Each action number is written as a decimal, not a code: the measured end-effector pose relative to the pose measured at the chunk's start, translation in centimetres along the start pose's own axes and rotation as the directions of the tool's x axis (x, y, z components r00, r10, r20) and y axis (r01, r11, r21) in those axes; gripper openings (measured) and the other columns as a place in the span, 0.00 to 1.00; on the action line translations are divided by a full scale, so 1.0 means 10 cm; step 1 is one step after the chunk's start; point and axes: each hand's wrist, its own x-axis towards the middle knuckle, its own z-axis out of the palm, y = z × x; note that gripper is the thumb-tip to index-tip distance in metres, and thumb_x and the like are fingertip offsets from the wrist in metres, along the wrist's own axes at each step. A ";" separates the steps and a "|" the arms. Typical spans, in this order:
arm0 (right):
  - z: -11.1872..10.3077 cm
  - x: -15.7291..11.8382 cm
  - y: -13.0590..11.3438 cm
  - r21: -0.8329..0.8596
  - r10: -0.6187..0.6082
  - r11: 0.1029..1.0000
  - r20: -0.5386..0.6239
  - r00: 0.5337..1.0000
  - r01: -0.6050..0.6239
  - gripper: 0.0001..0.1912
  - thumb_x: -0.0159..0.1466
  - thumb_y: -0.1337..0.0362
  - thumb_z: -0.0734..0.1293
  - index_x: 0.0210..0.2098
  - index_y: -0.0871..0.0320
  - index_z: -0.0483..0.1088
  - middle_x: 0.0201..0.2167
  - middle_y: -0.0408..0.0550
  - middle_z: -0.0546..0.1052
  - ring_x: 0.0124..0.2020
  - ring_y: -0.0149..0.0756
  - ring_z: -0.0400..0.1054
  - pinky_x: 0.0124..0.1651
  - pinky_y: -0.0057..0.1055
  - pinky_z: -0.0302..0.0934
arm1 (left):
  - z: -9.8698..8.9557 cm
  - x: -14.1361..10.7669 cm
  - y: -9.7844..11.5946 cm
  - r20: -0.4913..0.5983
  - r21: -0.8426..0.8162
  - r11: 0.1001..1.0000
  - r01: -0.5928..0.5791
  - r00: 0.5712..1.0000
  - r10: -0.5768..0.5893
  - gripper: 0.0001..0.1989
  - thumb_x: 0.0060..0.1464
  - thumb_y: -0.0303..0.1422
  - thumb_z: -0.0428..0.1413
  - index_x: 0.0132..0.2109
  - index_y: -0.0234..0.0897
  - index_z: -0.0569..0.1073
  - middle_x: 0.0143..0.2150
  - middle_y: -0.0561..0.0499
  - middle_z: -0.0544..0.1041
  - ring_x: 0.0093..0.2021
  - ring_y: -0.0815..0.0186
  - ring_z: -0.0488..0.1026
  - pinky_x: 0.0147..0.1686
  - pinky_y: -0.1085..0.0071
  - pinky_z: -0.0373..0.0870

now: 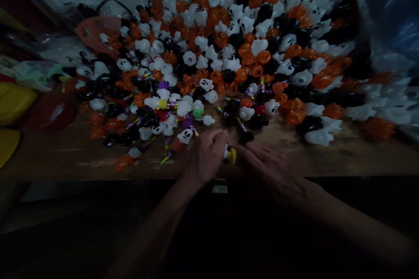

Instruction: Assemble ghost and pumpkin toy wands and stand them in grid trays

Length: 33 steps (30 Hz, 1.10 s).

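Observation:
Just above the front edge of the table, a small white plastic piece with a yellow cap-like ring (232, 155) sits between my two hands. My left hand (207, 154) is closed around its white end, hiding most of it. My right hand (270, 163) meets the yellow side from the right, its fingers bent together and their tips partly hidden. Close by lie a white skull-faced head (186, 136), a white ribbed piece (208, 120) and a black piece on a colourful candy-filled tube (244, 128).
A large heap of white, orange and black Halloween-shaped plastic heads (216, 52) covers the back of the wooden table (275, 152). Colourful tubes with heads lie mixed at the left front. Yellow (15, 102) and dark red objects (52, 113) stand far left; a clear plastic bag (389, 17) hangs right.

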 end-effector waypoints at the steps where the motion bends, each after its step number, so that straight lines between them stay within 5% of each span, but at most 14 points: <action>1: -0.01 -0.01 0.01 -0.045 -0.045 0.998 0.007 0.999 0.045 0.16 0.67 0.70 0.53 0.51 0.63 0.63 0.35 0.53 0.72 0.36 0.38 0.65 0.38 0.33 0.60 | 0.00 0.00 0.01 0.021 0.000 1.000 0.022 1.000 -0.022 0.18 0.58 0.37 0.45 0.24 0.36 0.67 0.20 0.56 0.65 0.23 0.70 0.62 0.25 0.74 0.55; 6: -0.01 0.02 -0.05 -0.166 -0.139 0.978 -0.074 0.987 0.125 0.18 0.66 0.73 0.50 0.51 0.67 0.62 0.39 0.56 0.72 0.40 0.40 0.65 0.43 0.35 0.61 | 0.08 -0.03 0.06 -0.065 0.071 0.997 0.006 0.998 -0.001 0.17 0.60 0.35 0.44 0.24 0.36 0.67 0.22 0.55 0.67 0.26 0.69 0.64 0.29 0.72 0.57; 10: 0.08 0.08 -0.20 -0.050 0.093 0.994 -0.120 0.988 -0.100 0.13 0.65 0.72 0.52 0.43 0.64 0.65 0.28 0.49 0.71 0.27 0.34 0.63 0.28 0.30 0.56 | 0.15 -0.10 0.08 -0.245 0.101 0.993 -0.060 0.966 0.083 0.16 0.61 0.32 0.41 0.27 0.37 0.66 0.26 0.54 0.70 0.29 0.69 0.66 0.32 0.71 0.59; 14: 0.10 0.16 -0.28 0.312 0.330 0.905 -0.084 0.940 -0.289 0.11 0.66 0.67 0.53 0.33 0.60 0.64 0.24 0.44 0.68 0.22 0.30 0.58 0.26 0.29 0.51 | 0.17 -0.15 0.07 -0.282 0.249 0.951 -0.184 0.925 0.253 0.15 0.62 0.30 0.40 0.28 0.37 0.64 0.26 0.53 0.69 0.28 0.69 0.65 0.30 0.72 0.59; 18: 0.00 0.26 -0.21 0.653 0.423 0.651 0.111 0.899 -0.387 0.13 0.67 0.64 0.55 0.28 0.59 0.63 0.22 0.41 0.65 0.23 0.27 0.57 0.28 0.27 0.51 | 0.17 -0.15 0.04 -0.255 0.412 0.879 -0.239 0.896 0.364 0.13 0.62 0.31 0.41 0.29 0.38 0.63 0.24 0.53 0.68 0.26 0.68 0.65 0.30 0.71 0.57; 21: -0.06 0.27 -0.08 0.779 0.377 0.324 0.415 0.828 -0.537 0.18 0.66 0.55 0.56 0.27 0.60 0.64 0.20 0.39 0.59 0.21 0.25 0.51 0.22 0.25 0.46 | 0.13 -0.11 0.04 -0.164 0.433 0.865 -0.255 0.921 0.354 0.14 0.62 0.33 0.41 0.30 0.37 0.64 0.24 0.52 0.70 0.26 0.68 0.66 0.29 0.70 0.57; 23: -0.07 0.23 0.03 0.779 0.318 0.131 0.553 0.770 -0.613 0.20 0.65 0.48 0.58 0.30 0.60 0.65 0.20 0.38 0.57 0.20 0.24 0.47 0.20 0.24 0.43 | 0.06 -0.06 0.05 -0.082 0.322 0.918 -0.230 0.960 0.269 0.16 0.63 0.37 0.41 0.31 0.37 0.67 0.26 0.51 0.71 0.27 0.68 0.67 0.27 0.72 0.58; 25: -0.08 0.18 0.11 0.776 0.294 0.047 0.591 0.751 -0.629 0.22 0.63 0.45 0.58 0.31 0.60 0.64 0.21 0.37 0.56 0.19 0.24 0.46 0.20 0.23 0.41 | -0.02 -0.02 0.06 -0.040 0.081 0.989 -0.122 0.991 0.126 0.19 0.62 0.43 0.40 0.34 0.38 0.69 0.28 0.52 0.71 0.25 0.69 0.66 0.23 0.74 0.59; 28: -0.12 0.14 0.17 0.773 0.296 0.144 0.563 0.772 -0.618 0.24 0.63 0.43 0.57 0.29 0.59 0.63 0.21 0.37 0.56 0.20 0.24 0.45 0.21 0.24 0.41 | -0.09 0.00 0.03 0.060 -0.260 0.963 0.071 0.997 -0.057 0.21 0.59 0.48 0.43 0.34 0.38 0.71 0.22 0.54 0.66 0.17 0.72 0.59 0.13 0.77 0.53; 33: -0.19 0.14 0.08 0.664 0.345 0.430 0.505 0.791 -0.611 0.21 0.66 0.49 0.55 0.29 0.59 0.64 0.21 0.38 0.58 0.21 0.25 0.50 0.22 0.25 0.44 | -0.07 -0.05 -0.07 0.142 -0.517 0.820 0.247 0.969 -0.202 0.21 0.56 0.49 0.48 0.30 0.34 0.70 0.20 0.53 0.66 0.16 0.74 0.58 0.10 0.80 0.46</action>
